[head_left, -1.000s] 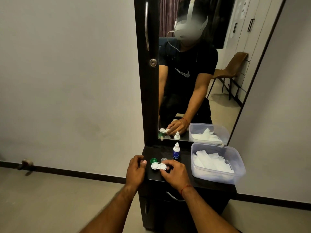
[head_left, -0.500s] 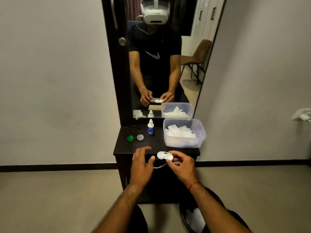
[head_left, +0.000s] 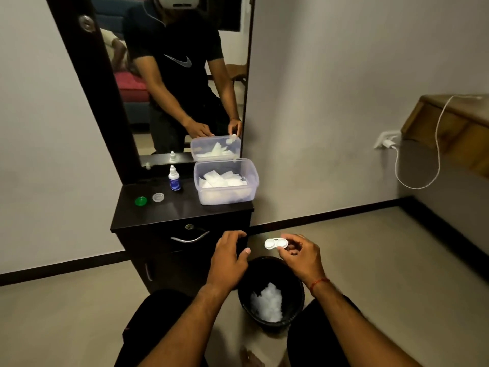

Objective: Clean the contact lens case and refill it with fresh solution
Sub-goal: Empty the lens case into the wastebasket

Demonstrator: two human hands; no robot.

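My right hand (head_left: 299, 254) pinches the white twin-well contact lens case (head_left: 275, 243) by its right end, holding it in the air above the far rim of a black bin (head_left: 293, 311). Both wells are uncapped. My left hand (head_left: 229, 256) hovers to the left of the case with relaxed, slightly curled fingers and holds nothing. On the dark cabinet top (head_left: 169, 210) lie the green cap (head_left: 140, 201) and the clear cap (head_left: 158, 197). Behind them stands the small solution bottle (head_left: 174, 178) with a blue label.
A clear plastic tub (head_left: 250, 178) of white tissues sits on the cabinet's right side. The bin on the floor holds crumpled white tissue (head_left: 267, 301). A mirror (head_left: 169, 75) rises behind the cabinet. At the right stands a wooden desk (head_left: 455, 123) with a charger cable (head_left: 412, 185).
My right hand lifted the case off the cabinet top and carried it right and down over the bin. My view swung down and right, and my left hand followed without touching the case.
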